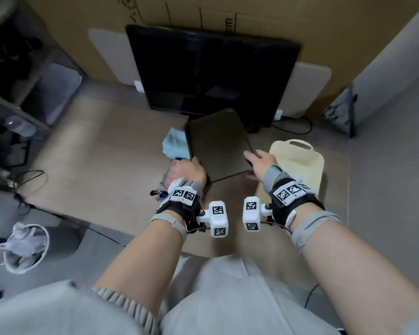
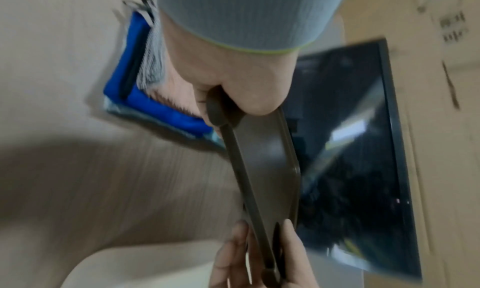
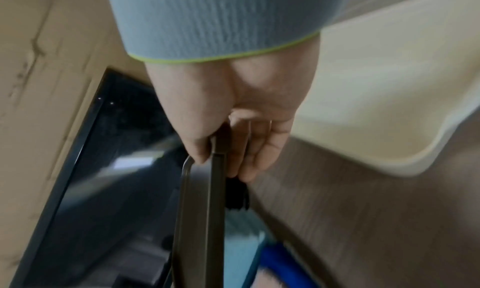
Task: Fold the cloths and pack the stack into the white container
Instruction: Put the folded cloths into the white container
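Pale wood-grain worktop (image 1: pixel 102 170) runs up to a brown cardboard wall, where a black flat monitor (image 1: pixel 211 68) leans. Both hands hold a dark grey-brown flat plastic lid (image 1: pixel 218 146) with rounded corners, tilted above the worktop in front of the monitor. The left hand (image 1: pixel 185 171) grips its near left corner, thumb on top and fingers curled beneath the rim. The right hand (image 1: pixel 260 162) clasps the near right edge, thumb over the top face and fingers under it, as the right wrist view shows. Just left of the lid and partly under it lies a folded stack of cloths (image 1: pixel 174 143), light blue on top with a deep blue one (image 2: pixel 158 107) and a grey striped one lower down. Beside the right hand sits a cream plastic tray (image 1: pixel 302 163) with a handle slot at its far end. On the floor to the left stands a white mesh waste bin (image 1: pixel 24 247) holding crumpled paper.
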Demonstrator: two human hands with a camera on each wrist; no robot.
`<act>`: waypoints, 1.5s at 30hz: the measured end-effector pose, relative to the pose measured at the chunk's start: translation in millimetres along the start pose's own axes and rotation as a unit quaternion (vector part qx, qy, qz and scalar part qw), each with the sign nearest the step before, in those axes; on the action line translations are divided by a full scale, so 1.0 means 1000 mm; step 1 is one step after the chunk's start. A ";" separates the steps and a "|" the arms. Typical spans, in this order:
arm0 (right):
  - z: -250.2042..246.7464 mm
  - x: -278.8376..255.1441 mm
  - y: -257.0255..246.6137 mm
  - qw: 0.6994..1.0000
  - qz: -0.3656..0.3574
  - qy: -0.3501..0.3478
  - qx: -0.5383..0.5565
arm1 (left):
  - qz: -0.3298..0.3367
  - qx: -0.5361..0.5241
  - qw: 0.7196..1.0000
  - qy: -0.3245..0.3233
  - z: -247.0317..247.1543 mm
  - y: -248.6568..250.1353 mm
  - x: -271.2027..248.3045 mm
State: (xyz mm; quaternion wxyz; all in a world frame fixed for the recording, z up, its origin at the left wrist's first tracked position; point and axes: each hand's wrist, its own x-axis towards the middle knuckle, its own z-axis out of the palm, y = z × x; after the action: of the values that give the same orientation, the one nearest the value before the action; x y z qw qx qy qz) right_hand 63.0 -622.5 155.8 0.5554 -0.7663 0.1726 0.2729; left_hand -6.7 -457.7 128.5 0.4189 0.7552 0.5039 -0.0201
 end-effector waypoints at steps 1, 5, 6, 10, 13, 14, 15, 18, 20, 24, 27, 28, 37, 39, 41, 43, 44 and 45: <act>0.025 -0.001 -0.004 1.000 0.001 -0.023 0.010 | -0.018 -0.027 0.999 0.012 -0.016 -0.010 0.014; 0.127 -0.004 -0.019 0.993 0.035 -0.105 0.037 | -0.128 -0.113 0.984 0.043 -0.082 -0.050 0.075; 0.150 -0.007 -0.024 0.992 0.046 -0.111 0.038 | -0.147 -0.134 0.979 0.048 -0.100 -0.061 0.090; 0.213 -0.006 -0.017 0.991 0.083 -0.100 0.030 | -0.198 -0.168 0.962 0.088 -0.145 -0.101 0.139; 0.236 -0.006 -0.012 0.991 0.101 -0.087 0.027 | -0.227 -0.165 0.955 0.098 -0.167 -0.117 0.167; 0.239 -0.007 -0.012 0.992 0.099 -0.073 0.006 | -0.234 -0.156 0.956 0.083 -0.169 -0.120 0.174; 0.239 -0.006 -0.012 0.995 0.086 -0.050 -0.023 | -0.236 -0.152 0.958 0.057 -0.169 -0.126 0.181; 0.228 -0.006 -0.011 0.994 0.052 0.037 -0.087 | -0.221 -0.131 0.966 0.011 -0.156 -0.133 0.195; 0.219 0.005 0.000 0.989 0.069 0.107 -0.079 | -0.197 -0.096 0.973 0.079 -0.147 -0.125 0.190; 0.189 0.103 0.128 0.954 0.223 0.152 -0.133 | -0.102 -0.026 0.987 0.119 -0.131 -0.107 0.174; 0.189 0.064 0.112 0.943 0.278 0.121 -0.135 | -0.116 -0.100 0.987 -0.056 -0.110 -0.106 0.178; 0.193 0.040 0.090 0.944 0.275 0.107 -0.147 | -0.148 -0.134 0.973 -0.115 -0.105 -0.106 0.175; 0.192 0.024 0.063 0.962 0.247 0.037 -0.114 | -0.163 -0.078 0.934 -0.307 -0.066 -0.107 0.145; 0.193 0.021 0.062 0.974 0.221 0.008 -0.057 | -0.154 -0.061 0.938 -0.305 -0.066 -0.108 0.142; 0.191 0.017 0.061 0.979 0.199 -0.016 -0.034 | -0.162 -0.068 0.936 -0.306 -0.064 -0.109 0.139; 0.193 0.017 0.062 0.980 0.186 -0.037 -0.054 | -0.187 -0.084 0.926 -0.318 -0.067 -0.109 0.135; 0.187 0.014 0.062 0.981 0.184 -0.042 -0.053 | -0.197 -0.095 0.919 -0.329 -0.067 -0.104 0.126; 0.179 0.010 0.058 0.981 0.185 -0.043 -0.041 | -0.201 -0.110 0.911 -0.342 -0.066 -0.100 0.117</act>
State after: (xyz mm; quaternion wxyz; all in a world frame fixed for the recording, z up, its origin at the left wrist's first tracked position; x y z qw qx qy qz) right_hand -3.2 -471.4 63.7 0.4700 -0.7310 0.2762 0.4104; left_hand -53.3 -313.4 56.9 0.6335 0.5338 0.4696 -0.3052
